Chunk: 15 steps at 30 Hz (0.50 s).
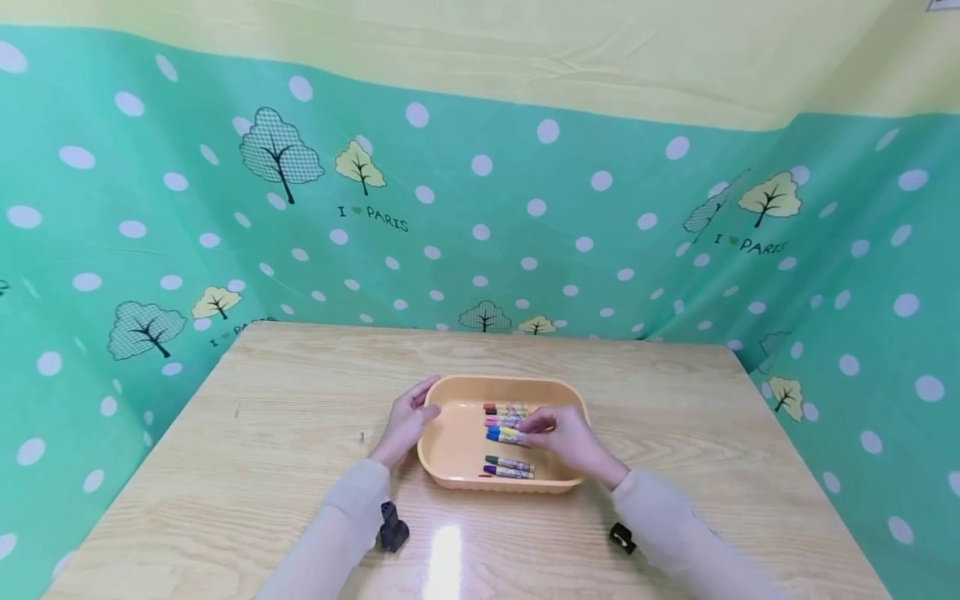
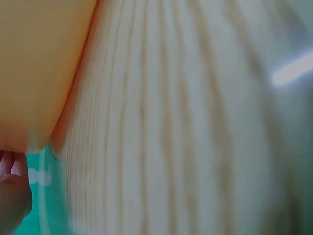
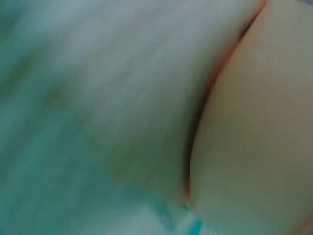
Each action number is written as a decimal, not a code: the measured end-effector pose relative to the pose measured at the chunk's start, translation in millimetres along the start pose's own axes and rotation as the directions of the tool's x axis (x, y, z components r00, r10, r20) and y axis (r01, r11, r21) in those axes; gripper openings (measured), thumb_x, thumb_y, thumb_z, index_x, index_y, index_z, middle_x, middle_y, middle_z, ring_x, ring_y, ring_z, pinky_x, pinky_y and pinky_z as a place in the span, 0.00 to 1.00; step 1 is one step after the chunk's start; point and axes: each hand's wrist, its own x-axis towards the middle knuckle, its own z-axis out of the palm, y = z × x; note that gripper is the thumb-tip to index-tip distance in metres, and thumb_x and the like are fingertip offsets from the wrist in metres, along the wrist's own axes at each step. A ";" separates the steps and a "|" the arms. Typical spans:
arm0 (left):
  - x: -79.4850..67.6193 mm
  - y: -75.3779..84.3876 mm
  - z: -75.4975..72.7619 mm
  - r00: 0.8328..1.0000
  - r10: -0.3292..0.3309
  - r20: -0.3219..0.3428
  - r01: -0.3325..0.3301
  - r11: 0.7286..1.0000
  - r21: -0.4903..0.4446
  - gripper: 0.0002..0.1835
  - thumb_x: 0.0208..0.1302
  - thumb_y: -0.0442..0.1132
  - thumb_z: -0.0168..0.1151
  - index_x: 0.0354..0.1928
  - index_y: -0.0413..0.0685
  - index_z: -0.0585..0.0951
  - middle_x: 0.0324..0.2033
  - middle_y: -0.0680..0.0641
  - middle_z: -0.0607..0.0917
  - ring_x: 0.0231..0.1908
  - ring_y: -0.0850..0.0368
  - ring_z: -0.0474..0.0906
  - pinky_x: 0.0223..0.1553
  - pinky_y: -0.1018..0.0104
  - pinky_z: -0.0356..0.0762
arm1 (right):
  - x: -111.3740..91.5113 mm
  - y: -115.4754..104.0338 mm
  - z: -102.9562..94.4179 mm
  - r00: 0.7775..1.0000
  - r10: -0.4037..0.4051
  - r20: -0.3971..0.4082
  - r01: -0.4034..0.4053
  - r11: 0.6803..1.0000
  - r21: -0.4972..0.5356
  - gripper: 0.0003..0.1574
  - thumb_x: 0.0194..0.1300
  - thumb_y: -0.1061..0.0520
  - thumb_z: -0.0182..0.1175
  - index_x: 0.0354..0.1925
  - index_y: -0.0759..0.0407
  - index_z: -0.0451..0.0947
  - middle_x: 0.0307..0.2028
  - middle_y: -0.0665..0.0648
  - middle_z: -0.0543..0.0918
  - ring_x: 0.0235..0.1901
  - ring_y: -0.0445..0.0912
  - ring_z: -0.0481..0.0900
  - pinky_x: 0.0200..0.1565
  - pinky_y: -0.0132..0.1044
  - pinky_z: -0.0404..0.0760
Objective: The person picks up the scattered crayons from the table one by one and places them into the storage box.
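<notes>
A peach-coloured plastic tray (image 1: 459,454) stands on the table in the head view. My left hand (image 1: 406,425) grips its left rim, thumb over the edge and fingers along the outside wall. In the left wrist view only part of that hand (image 2: 14,188) shows, against the tray wall. My right hand (image 1: 566,435) reaches over the right side of the tray and pinches the right end of a blue-tipped crayon (image 1: 504,437) among several others. Orange, brown and pink crayons (image 1: 498,422) lie just behind it. A green crayon (image 1: 510,462) and a purple crayon (image 1: 508,472) lie apart, nearer the front wall.
The wooden table (image 1: 300,408) extends around the tray. A green dotted curtain (image 1: 480,200) hangs behind and at both sides. Black wrist-camera mounts (image 1: 392,529) show by both forearms. The right wrist view is blurred, with the tray's outer wall (image 3: 249,127) at right.
</notes>
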 end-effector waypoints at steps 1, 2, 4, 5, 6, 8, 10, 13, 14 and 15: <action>-0.2 0.2 -0.2 1.000 -0.001 0.001 0.001 1.000 0.000 0.31 0.56 0.26 0.52 0.64 0.44 0.65 0.62 0.38 0.68 0.62 0.45 0.66 0.60 0.60 0.69 | 2.1 -0.4 3.2 1.000 0.015 -0.005 -0.015 1.000 0.015 0.08 0.49 0.64 0.66 0.32 0.58 0.83 0.31 0.53 0.84 0.31 0.40 0.80 0.35 0.27 0.82; -0.2 0.4 -0.3 1.000 -0.005 0.000 0.005 1.000 0.000 0.31 0.56 0.26 0.51 0.64 0.44 0.65 0.62 0.39 0.68 0.62 0.46 0.65 0.60 0.61 0.69 | 3.9 -0.8 6.0 1.000 0.031 -0.003 -0.031 0.999 0.034 0.08 0.49 0.65 0.66 0.32 0.59 0.83 0.31 0.53 0.84 0.31 0.41 0.80 0.36 0.27 0.82; -0.5 0.8 -0.7 1.000 -0.002 -0.001 0.002 1.000 0.005 0.30 0.56 0.26 0.51 0.64 0.44 0.65 0.62 0.38 0.68 0.62 0.46 0.65 0.60 0.61 0.69 | 7.4 -1.5 10.5 0.999 0.054 0.003 -0.054 0.997 0.058 0.09 0.48 0.65 0.66 0.32 0.60 0.82 0.31 0.54 0.84 0.31 0.41 0.80 0.36 0.28 0.82; -0.6 0.9 -0.8 1.000 -0.001 -0.002 0.001 1.000 0.007 0.30 0.56 0.26 0.52 0.64 0.44 0.65 0.62 0.38 0.68 0.62 0.45 0.65 0.60 0.61 0.69 | 9.0 -1.9 12.2 0.998 0.066 0.010 -0.067 0.996 0.067 0.09 0.48 0.66 0.66 0.32 0.61 0.82 0.31 0.54 0.84 0.31 0.41 0.80 0.36 0.29 0.82; -0.4 0.9 -0.9 1.000 -0.006 -0.007 0.006 1.000 0.006 0.30 0.56 0.26 0.52 0.64 0.45 0.66 0.62 0.39 0.69 0.62 0.46 0.65 0.60 0.61 0.69 | 10.7 -2.2 13.7 0.997 0.081 0.019 -0.083 0.994 0.077 0.09 0.48 0.66 0.66 0.33 0.61 0.82 0.31 0.54 0.84 0.31 0.41 0.80 0.36 0.29 0.82; -0.3 1.0 -0.8 1.000 -0.007 -0.009 0.007 1.000 0.003 0.30 0.56 0.26 0.52 0.64 0.45 0.66 0.62 0.39 0.69 0.62 0.46 0.66 0.60 0.61 0.69 | 14.0 -1.3 16.1 0.993 0.111 0.034 -0.114 0.989 0.098 0.10 0.48 0.66 0.66 0.33 0.62 0.82 0.30 0.54 0.84 0.31 0.41 0.80 0.36 0.30 0.82; -0.2 0.9 -0.5 1.000 -0.005 -0.006 0.005 1.000 0.000 0.30 0.56 0.26 0.52 0.64 0.45 0.66 0.62 0.39 0.68 0.62 0.47 0.66 0.60 0.61 0.69 | 16.5 0.3 17.9 0.990 0.135 0.040 -0.138 0.986 0.091 0.10 0.47 0.67 0.67 0.32 0.62 0.82 0.29 0.53 0.84 0.30 0.41 0.80 0.35 0.30 0.83; 0.1 0.6 0.1 1.000 0.000 -0.003 0.000 1.000 -0.005 0.31 0.56 0.27 0.52 0.64 0.45 0.65 0.63 0.40 0.68 0.62 0.47 0.65 0.60 0.61 0.70 | 17.9 2.3 19.4 0.985 0.164 0.046 -0.167 0.983 0.074 0.10 0.45 0.69 0.67 0.31 0.62 0.81 0.27 0.53 0.83 0.28 0.41 0.79 0.34 0.30 0.82; 0.1 0.2 0.3 1.000 0.000 -0.002 0.000 1.000 -0.006 0.31 0.56 0.27 0.52 0.64 0.45 0.65 0.63 0.40 0.68 0.62 0.47 0.65 0.60 0.61 0.70 | 17.8 2.5 19.7 0.984 0.170 0.048 -0.172 0.983 0.064 0.10 0.45 0.69 0.67 0.31 0.62 0.81 0.27 0.53 0.83 0.28 0.41 0.79 0.34 0.30 0.82; -0.1 0.2 0.5 1.000 -0.003 -0.003 0.003 1.000 -0.006 0.31 0.56 0.27 0.52 0.64 0.45 0.66 0.63 0.40 0.68 0.62 0.47 0.66 0.60 0.62 0.70 | 17.5 2.7 19.9 0.984 0.173 0.050 -0.176 0.983 0.053 0.10 0.45 0.69 0.67 0.30 0.61 0.81 0.27 0.53 0.83 0.28 0.41 0.79 0.34 0.30 0.82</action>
